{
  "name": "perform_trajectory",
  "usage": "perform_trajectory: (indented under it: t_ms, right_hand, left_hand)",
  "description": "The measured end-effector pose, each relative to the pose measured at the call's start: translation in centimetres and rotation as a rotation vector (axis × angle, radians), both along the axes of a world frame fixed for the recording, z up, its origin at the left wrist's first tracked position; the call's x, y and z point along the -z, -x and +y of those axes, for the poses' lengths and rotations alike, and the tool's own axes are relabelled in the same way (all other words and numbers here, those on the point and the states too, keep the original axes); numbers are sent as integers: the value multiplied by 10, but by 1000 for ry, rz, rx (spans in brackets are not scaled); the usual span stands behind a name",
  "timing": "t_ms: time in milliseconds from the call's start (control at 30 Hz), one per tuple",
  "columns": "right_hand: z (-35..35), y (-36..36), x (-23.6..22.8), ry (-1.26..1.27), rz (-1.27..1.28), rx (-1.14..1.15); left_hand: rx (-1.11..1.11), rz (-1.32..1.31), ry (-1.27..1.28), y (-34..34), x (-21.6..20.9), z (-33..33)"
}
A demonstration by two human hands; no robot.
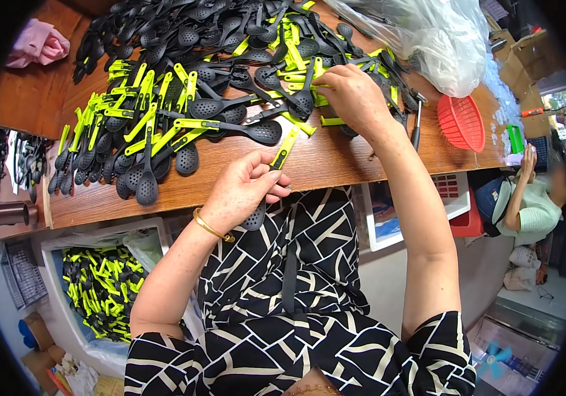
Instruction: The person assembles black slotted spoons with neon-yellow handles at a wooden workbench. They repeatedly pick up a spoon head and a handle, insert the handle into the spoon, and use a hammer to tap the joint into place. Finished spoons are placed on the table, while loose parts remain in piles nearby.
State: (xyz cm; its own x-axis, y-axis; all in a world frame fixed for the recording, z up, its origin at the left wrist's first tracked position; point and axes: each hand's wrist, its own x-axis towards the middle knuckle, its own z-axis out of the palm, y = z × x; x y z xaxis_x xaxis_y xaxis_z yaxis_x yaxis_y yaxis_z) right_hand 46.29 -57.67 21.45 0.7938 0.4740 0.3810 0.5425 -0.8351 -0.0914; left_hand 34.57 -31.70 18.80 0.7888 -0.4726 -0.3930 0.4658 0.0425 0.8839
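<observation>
My left hand [247, 185] grips a black perforated spoon [254, 216] in front of the table's near edge. Its yellow-green handle end [286, 146] points up and away, and its bowl hangs below my fingers. Farther right, my right hand [355, 99] reaches over the pile with thumb and fingertips drawn together at some yellow-green handle parts. What lies between those fingertips is too hidden to make out. Beside it rests another black perforated spoon [304, 100]. More spoons with yellow-green handles [147, 178] lie bunched to the left of my hands.
Loose black spoon heads [190, 33] heap across the far side of the wooden table [355, 162]. On the right are a hammer [417, 122], a red basket [461, 123] and clear plastic bags [435, 46]. A bin of finished-looking spoons [101, 290] stands lower left. Another person [527, 204] sits at right.
</observation>
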Motion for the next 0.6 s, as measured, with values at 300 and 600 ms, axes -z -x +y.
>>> perform_trajectory:
  t_ms: [300, 600]
  right_hand:
    - [-2, 0, -12, -14, 152, 95]
    - [16, 74, -24, -1239, 889, -88]
  left_hand:
    - [-1, 18, 37, 0, 1, 0]
    - [-100, 3, 186, 5, -4, -7]
